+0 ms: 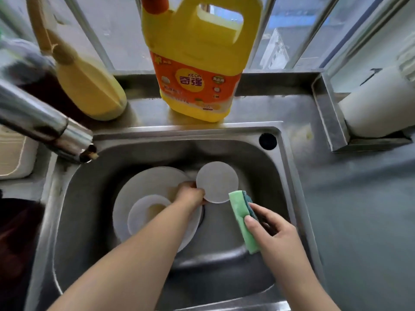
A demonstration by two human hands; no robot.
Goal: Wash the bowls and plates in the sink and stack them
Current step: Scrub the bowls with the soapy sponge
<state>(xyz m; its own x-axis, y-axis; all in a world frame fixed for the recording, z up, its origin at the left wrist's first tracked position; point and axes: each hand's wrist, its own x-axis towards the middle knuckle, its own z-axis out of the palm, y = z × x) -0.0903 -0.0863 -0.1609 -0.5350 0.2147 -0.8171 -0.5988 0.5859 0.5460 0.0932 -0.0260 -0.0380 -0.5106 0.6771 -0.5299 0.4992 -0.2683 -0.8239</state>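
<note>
Steel sink (289,176): left hand (190,195), grip closed on the near-left edge of a small white plate (217,182), holds it raised and tilted above the basin. Right hand (272,230) grips a green sponge (241,217) just beside that plate. Below lies a large white plate (146,182) with a white bowl (143,212) on it; yellow detergent jug (197,63) on the back ledge, faucet (45,124) at left.

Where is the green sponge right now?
The green sponge is in the right hand, over the right side of the sink, just beside the small round dish that the left hand holds.
</note>
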